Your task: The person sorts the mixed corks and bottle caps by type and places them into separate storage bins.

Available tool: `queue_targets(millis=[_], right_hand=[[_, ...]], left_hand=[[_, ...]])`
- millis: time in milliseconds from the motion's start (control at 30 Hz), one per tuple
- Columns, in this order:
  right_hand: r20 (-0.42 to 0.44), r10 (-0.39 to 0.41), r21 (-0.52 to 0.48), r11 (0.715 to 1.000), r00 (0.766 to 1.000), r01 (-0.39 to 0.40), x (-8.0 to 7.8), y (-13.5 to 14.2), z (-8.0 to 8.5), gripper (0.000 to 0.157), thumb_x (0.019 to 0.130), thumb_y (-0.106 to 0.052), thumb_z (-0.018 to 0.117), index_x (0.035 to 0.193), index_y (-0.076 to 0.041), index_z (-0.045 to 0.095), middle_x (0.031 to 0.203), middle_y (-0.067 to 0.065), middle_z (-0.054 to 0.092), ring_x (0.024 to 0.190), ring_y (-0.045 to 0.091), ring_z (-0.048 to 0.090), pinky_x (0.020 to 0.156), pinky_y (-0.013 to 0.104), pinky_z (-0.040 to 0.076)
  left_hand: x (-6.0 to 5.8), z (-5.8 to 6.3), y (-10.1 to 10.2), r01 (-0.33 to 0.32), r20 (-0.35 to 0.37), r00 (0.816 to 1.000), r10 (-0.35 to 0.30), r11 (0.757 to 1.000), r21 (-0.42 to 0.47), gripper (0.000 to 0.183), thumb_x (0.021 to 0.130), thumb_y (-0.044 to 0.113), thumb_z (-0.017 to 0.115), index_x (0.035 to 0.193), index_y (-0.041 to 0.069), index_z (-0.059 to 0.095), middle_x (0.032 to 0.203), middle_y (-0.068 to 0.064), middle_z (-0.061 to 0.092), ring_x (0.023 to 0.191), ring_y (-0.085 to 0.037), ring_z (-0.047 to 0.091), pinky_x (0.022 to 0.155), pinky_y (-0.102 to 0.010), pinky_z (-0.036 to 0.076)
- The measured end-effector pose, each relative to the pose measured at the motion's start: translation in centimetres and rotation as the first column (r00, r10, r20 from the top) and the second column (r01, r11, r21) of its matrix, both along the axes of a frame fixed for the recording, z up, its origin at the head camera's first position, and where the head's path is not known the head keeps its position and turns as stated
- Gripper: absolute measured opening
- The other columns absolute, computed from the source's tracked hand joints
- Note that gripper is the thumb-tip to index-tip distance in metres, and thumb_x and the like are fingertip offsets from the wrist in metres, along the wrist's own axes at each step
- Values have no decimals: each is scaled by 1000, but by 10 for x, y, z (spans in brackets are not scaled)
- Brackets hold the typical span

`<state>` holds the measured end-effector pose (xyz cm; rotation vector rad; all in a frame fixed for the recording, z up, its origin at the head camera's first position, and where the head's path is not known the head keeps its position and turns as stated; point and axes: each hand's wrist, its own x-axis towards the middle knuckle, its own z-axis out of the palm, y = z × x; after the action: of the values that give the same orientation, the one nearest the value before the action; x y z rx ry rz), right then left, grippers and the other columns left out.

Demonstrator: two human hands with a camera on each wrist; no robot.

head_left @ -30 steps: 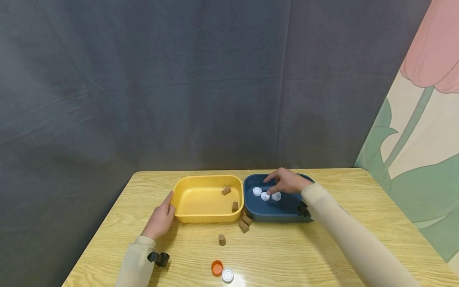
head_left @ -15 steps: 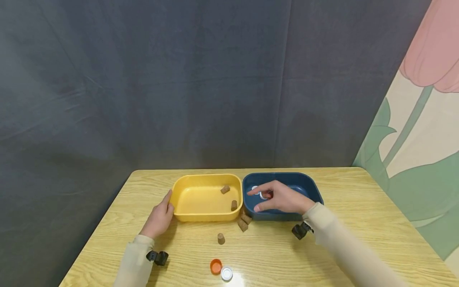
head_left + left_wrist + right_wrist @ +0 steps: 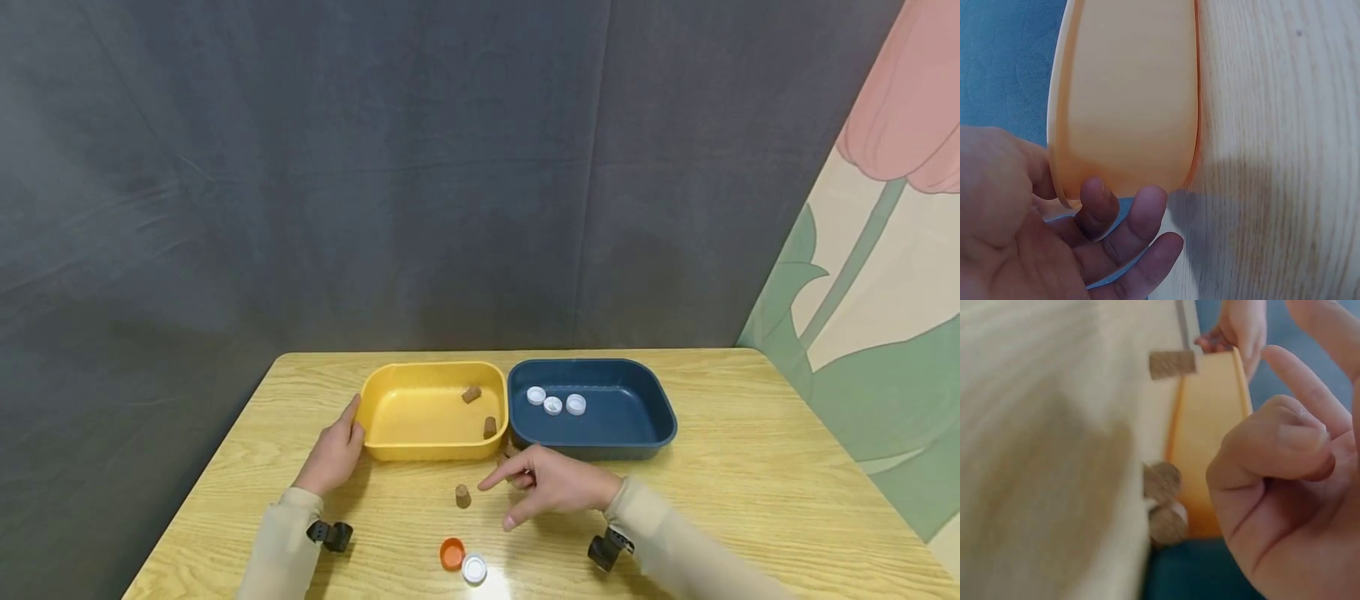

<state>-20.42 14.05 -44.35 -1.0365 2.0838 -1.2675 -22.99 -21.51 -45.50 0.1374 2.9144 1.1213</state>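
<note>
Brown cylindrical corks (image 3: 462, 497): five; three on wood-grain table (image 3: 750, 467), two in yellow round-cornered tray (image 3: 420, 452). White round caps (image 3: 576, 405): four; three in dark-blue round-cornered tray (image 3: 630, 450), one on table beside single orange round cap (image 3: 452, 554). Left hand (image 3: 332, 457): gripping yellow tray's end. Right hand (image 3: 558, 482): index extended, thumb apart, near lone cork.

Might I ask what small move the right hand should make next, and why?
Probably move slightly toward the lone cork and pinch it: the right hand is just beside it, index finger and thumb apart with nothing visible between them, and two other corks already lie in the yellow tray.
</note>
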Motion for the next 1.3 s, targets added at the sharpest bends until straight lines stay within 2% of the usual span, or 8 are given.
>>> queue_targets(millis=[100,467,733,933,1200,1300], right_hand=[[35,15,7,1000,999,-15,4,-7,-9,47,80,-16,85,123,-4,71,61,-6,26,56,2,26,56,20,26],[40,65,44,997,997,-66,14,-24,-33,45,76,-17,87,119,-12,75,61,-8,30,57,2,27,58,16,28],[-38,93,90,992,995,-90,18,-31,-37,47,72,-23,89,117,-16,76,60,-11,29,56,1,25,55,16,25],[-129,105,124,988,986,-89,18,-34,-37,45,73,-25,89,115,-18,77,59,-12,30,55,-1,25,54,16,26],[-255,125,197,978,959,-76,22,-38,-37,45,71,-27,90,114,-20,78,63,-12,39,60,-4,32,58,12,33],[-275,127,219,973,953,-66,24,-39,-36,45,70,-28,91,113,-21,78,67,-13,48,64,-6,35,61,11,36]], left_hand=[[0,0,0,2,-5,1000,-2,1000,0,55,109,13,30,160,0,14,65,-9,53,51,-17,44,49,-28,39],[-3,-1,0,3,-5,1000,-3,1000,-4,55,109,13,29,160,0,13,62,-8,53,50,-16,44,48,-28,39],[-1,-2,0,-5,1,1000,6,1000,-5,55,109,14,29,160,0,14,63,-9,53,50,-16,44,48,-28,38],[-1,-2,0,-3,-2,1000,3,1000,1,55,108,13,29,159,-1,15,65,-10,53,51,-16,44,49,-28,39],[-2,-2,0,-5,-2,1000,5,1000,-2,55,109,14,29,160,0,14,66,-10,54,51,-17,44,49,-28,39],[-1,-2,0,-3,2,1000,3,1000,-2,55,109,14,29,160,0,14,67,-11,54,51,-17,43,49,-28,39]])
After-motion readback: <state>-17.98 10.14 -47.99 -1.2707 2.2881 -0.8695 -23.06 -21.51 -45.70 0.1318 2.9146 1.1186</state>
